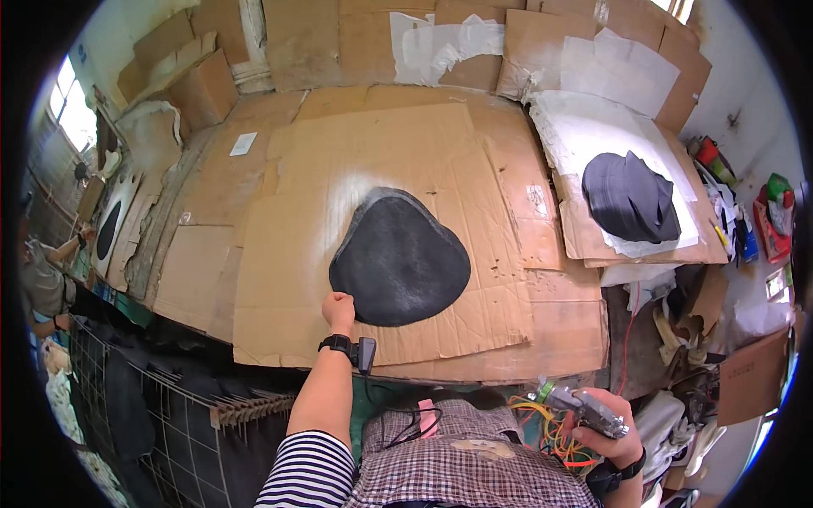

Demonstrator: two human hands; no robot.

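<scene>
A flat black sheet [402, 258], shaped like a triangle with rounded corners, lies on the cardboard. Its surface has a dull grey sheen, and a lighter band follows its upper edge. At the sheet's lower left edge, my left hand [339, 311] is closed, with its fingertips seemingly pinching the rim. Low on the right, away from the sheet, my right hand [605, 427] is wrapped round a metal spray gun [584, 406], which points up and to the left. Coloured hoses [550, 433] hang beneath the gun.
Cardboard sheets [279, 288] cover the worktable. On a raised board at the right stands a stack of black sheets [631, 199]. A white slip [243, 144] lies at the far left. Near the table's left front is a wire rack [169, 423]; another person [47, 279] is at the left edge.
</scene>
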